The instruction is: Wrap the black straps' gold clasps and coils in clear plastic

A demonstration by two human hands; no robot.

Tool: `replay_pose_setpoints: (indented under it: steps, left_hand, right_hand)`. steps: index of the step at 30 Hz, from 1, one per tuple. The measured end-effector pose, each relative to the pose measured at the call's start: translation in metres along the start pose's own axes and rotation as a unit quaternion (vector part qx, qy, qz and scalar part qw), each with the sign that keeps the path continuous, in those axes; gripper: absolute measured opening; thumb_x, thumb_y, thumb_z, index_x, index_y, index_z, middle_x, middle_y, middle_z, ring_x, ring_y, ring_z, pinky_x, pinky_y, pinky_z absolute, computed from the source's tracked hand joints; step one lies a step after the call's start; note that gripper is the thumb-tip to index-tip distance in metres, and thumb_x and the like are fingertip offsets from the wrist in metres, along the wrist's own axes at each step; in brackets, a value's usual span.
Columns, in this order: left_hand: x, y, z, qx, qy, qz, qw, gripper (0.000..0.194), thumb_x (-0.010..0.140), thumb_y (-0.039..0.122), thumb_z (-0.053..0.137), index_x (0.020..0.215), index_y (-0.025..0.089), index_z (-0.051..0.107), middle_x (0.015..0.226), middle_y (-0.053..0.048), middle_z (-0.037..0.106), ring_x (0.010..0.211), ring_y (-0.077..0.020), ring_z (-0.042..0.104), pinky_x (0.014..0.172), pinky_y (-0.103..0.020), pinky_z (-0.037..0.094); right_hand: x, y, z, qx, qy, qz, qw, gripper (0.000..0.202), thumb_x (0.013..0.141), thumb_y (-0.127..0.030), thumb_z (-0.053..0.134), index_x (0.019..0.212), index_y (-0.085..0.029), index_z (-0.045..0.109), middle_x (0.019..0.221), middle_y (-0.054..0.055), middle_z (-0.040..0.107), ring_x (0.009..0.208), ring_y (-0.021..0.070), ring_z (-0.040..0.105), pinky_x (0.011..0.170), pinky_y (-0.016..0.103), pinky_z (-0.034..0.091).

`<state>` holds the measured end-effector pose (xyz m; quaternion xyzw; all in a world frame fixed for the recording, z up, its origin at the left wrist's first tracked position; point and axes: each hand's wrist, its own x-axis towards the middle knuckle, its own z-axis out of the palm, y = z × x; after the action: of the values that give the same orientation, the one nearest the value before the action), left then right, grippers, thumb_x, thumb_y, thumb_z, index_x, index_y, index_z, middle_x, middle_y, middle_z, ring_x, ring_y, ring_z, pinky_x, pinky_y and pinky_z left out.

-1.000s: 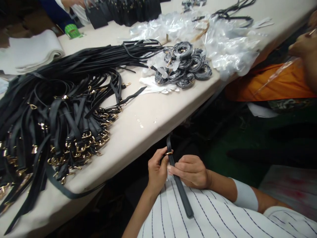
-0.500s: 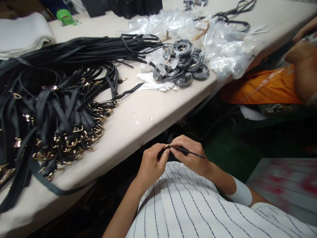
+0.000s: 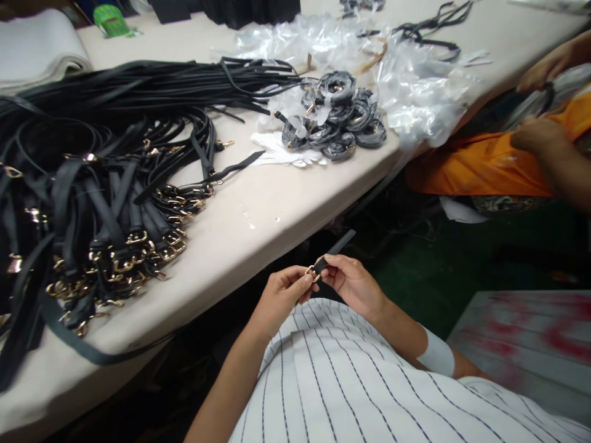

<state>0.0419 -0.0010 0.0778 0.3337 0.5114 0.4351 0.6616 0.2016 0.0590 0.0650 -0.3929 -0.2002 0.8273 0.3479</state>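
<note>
My left hand (image 3: 290, 289) pinches a gold metal buckle (image 3: 312, 273) between thumb and fingers, just above my lap. The buckle sits at the end of a black strap (image 3: 340, 242), which my right hand (image 3: 353, 280) grips close to the metal. The strap's free end points up and away, toward the table edge. My two hands are almost touching. Part of the buckle is covered by my left fingertips.
On the table (image 3: 231, 246), a large heap of black straps with gold buckles (image 3: 115, 209) lies left. Wrapped strap coils (image 3: 341, 117) sit mid-table beside clear plastic bags (image 3: 415, 92). At right, another person's hands (image 3: 540, 132) work above orange cloth (image 3: 480, 166).
The strap has turned in my hands: its end pointed right and down, and now it points up and away. The gold buckle shows more plainly. The other person's hands have shifted.
</note>
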Motion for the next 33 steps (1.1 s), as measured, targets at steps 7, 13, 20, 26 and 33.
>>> replay_pose_setpoints:
  steps: [7, 13, 20, 26, 33]
  left_hand:
    - [0.001, 0.001, -0.002, -0.002, -0.006, -0.009, 1.000, 0.031, 0.085, 0.041, 0.066, 0.092, 0.012, 0.072, 0.075, -0.007, 0.065, 0.059, -0.0107, 0.046, 0.054, -0.025, 0.033]
    - [0.001, 0.003, -0.002, 0.069, 0.021, -0.013, 0.997, 0.031, 0.083, 0.045, 0.068, 0.089, 0.014, 0.073, 0.070, -0.005, 0.065, 0.055, -0.0097, 0.045, 0.051, -0.024, 0.033]
    - [-0.004, 0.004, 0.003, 0.054, 0.028, -0.012, 0.998, 0.031, 0.084, 0.044, 0.067, 0.089, 0.014, 0.072, 0.072, -0.005, 0.066, 0.056, -0.0094, 0.046, 0.053, -0.023, 0.035]
    - [-0.006, -0.002, 0.002, 0.030, 0.034, -0.021, 0.999, 0.031, 0.085, 0.044, 0.065, 0.083, 0.013, 0.071, 0.074, -0.006, 0.068, 0.055, -0.0093, 0.047, 0.052, -0.024, 0.034]
    - [-0.007, -0.003, 0.001, 0.052, 0.042, -0.021, 0.998, 0.031, 0.084, 0.042, 0.066, 0.079, 0.012, 0.071, 0.067, -0.005, 0.065, 0.055, -0.0097, 0.048, 0.053, -0.024, 0.036]
  right_hand:
    - [0.003, 0.013, -0.006, 0.117, 0.003, 0.076, 0.990, 0.011, 0.081, -0.022, 0.070, 0.082, -0.012, 0.073, 0.079, 0.002, 0.068, 0.059, 0.0034, 0.058, 0.061, 0.010, 0.054]
    - [-0.005, 0.009, -0.003, 0.008, -0.025, -0.060, 0.998, 0.016, 0.082, -0.032, 0.071, 0.081, -0.016, 0.074, 0.081, 0.002, 0.065, 0.065, 0.0074, 0.056, 0.062, 0.016, 0.053]
    - [-0.006, -0.002, 0.001, -0.212, -0.020, -0.231, 0.949, 0.016, 0.087, -0.031, 0.066, 0.082, -0.018, 0.073, 0.089, 0.004, 0.065, 0.071, 0.0117, 0.058, 0.066, 0.024, 0.052]
    - [-0.007, -0.005, -0.002, -0.385, -0.030, -0.322, 0.864, 0.011, 0.088, -0.026, 0.065, 0.084, -0.019, 0.073, 0.095, 0.005, 0.066, 0.083, 0.0151, 0.062, 0.069, 0.024, 0.053]
    - [-0.004, 0.000, -0.004, -0.406, -0.035, -0.335, 0.849, 0.011, 0.090, -0.024, 0.062, 0.086, -0.019, 0.070, 0.097, 0.005, 0.066, 0.083, 0.0150, 0.062, 0.068, 0.025, 0.053]
